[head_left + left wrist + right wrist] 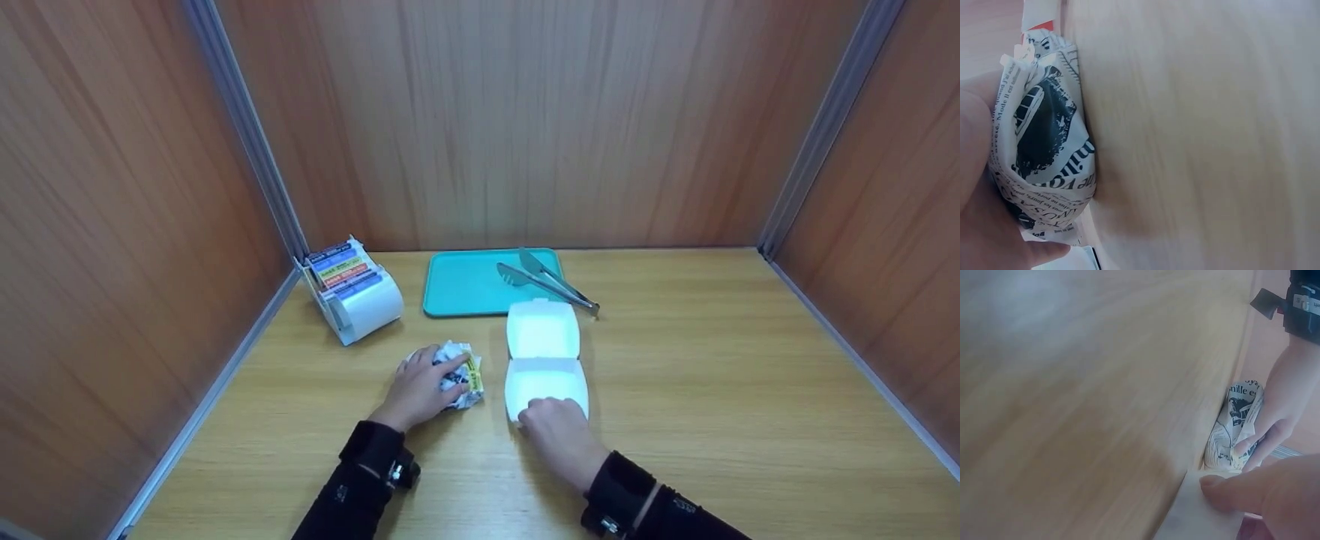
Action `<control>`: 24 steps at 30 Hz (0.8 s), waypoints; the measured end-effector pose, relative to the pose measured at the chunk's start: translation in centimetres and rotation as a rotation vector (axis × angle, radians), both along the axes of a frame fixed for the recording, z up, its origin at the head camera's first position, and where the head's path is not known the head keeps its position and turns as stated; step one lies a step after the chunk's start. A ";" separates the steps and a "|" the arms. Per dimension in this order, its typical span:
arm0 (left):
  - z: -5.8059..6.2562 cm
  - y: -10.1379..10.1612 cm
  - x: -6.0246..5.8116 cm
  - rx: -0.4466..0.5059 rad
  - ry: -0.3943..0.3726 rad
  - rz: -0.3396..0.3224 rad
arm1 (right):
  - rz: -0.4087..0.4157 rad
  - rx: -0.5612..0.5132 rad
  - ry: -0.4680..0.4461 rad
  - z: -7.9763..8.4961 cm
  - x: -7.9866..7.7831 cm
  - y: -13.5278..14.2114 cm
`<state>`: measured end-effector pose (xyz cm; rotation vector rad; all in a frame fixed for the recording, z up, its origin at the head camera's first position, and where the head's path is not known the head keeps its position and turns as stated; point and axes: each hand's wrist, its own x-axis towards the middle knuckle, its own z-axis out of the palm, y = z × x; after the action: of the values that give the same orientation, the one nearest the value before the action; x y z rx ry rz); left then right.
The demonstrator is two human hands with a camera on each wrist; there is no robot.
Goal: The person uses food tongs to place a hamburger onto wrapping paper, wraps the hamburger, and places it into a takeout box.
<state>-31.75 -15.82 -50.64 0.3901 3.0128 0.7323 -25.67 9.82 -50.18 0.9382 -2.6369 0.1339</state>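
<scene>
My left hand (420,390) grips a bundle wrapped in newsprint-patterned paper (1050,129) from above and the left, its fingers spread over it. A yellow label (473,373) shows on the bundle's right side. What is inside the paper is hidden. Just right of it stands an open white clamshell takeout box (544,330), lid tipped back away from me. My right hand (559,435) pinches the near wall of its base. In the right wrist view the thumb (1221,492) presses on the outside of that wall.
A label dispenser (352,289) with a large white roll and coloured labels stands at the back left. Behind the box lies a turquoise tray (465,281), with metal tongs (559,285) resting across its right edge. Wooden panels (555,127) enclose the table on three sides.
</scene>
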 end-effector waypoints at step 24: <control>1.9 0.4 0.0 -0.155 -0.038 0.078 | 0.054 -0.185 -0.037 2.2 -1.8 -4.8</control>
<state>-31.71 -15.38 -48.77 0.2528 3.0362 0.4983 -27.48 5.05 -47.97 0.9524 -2.5794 0.4049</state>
